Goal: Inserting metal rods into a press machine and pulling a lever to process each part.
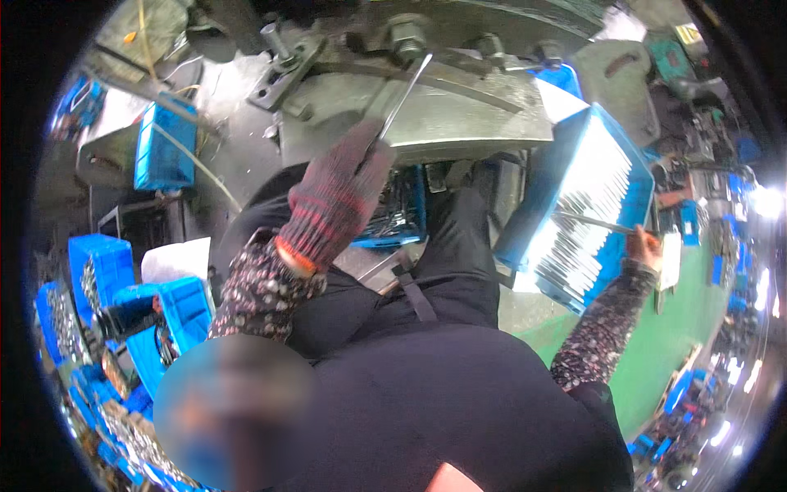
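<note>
My left hand (pixel 340 189), in a dark red and grey knitted glove, is closed around a thin shiny metal rod (pixel 407 94). The rod slants up and away over the metal plate of a machine (pixel 484 123); its end inside the glove is hidden. Out to the right, my bare right hand (pixel 646 249) pinches the end of a narrow metal strip (pixel 594 220). That strip lies across the top of a blue bin (pixel 627 152), above many bright metal strips (pixel 566 262) lined up inside. The glove is near the plate's front edge.
Bolts and a large nut (pixel 408 37) stand at the back of the machine. Below the plate's edge, between my legs, sits a blue crate (pixel 385 241) with dark metal pieces. More blue bins (pixel 102 258) crowd the left, and a green floor (pixel 656 361) shows at right.
</note>
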A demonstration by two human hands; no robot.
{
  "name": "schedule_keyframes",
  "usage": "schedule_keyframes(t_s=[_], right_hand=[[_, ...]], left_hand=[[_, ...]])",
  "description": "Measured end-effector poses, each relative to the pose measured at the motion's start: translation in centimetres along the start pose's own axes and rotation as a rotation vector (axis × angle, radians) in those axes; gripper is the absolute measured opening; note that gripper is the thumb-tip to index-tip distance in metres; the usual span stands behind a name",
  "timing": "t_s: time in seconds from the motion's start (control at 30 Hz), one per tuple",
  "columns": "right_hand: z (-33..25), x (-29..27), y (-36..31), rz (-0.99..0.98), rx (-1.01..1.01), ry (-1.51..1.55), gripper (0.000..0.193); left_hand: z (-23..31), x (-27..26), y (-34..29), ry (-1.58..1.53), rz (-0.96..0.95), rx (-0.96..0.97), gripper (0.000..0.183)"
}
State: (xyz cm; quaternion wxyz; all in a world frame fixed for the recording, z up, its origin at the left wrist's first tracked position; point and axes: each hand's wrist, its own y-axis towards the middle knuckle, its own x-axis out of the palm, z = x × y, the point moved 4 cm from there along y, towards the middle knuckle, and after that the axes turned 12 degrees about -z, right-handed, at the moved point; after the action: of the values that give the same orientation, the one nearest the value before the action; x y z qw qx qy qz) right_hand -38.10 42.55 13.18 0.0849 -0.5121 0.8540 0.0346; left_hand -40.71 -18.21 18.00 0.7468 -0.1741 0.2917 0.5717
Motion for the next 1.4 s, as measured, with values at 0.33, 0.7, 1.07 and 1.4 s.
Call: schedule_keyframes(t_s=[0.33,0.7,1.07,1.4], right_hand=[[-6.8,15.2,4.1,-0.315,-0.246,0.091,0.017],[6.2,28.4,-2.6,-0.309,0.229,0.561,0.013],[3.4,26.8,-0.7,-0.456,0.118,0.404,0.009],[1.4,26.8,3.6,-0.514,0.154,0.564,0.013]], left_hand=[[0.8,1.0,3.2,-0.012,-0.106,-0.229,0.019],[-0.9,3.9,3.2,0.274,0.100,-0.263,0.027],[3.2,2.5,4.6,0.529,-0.022,-0.018,0.020],[4.8,3.1,8.1,0.579,0.097,0.141,0.024]])
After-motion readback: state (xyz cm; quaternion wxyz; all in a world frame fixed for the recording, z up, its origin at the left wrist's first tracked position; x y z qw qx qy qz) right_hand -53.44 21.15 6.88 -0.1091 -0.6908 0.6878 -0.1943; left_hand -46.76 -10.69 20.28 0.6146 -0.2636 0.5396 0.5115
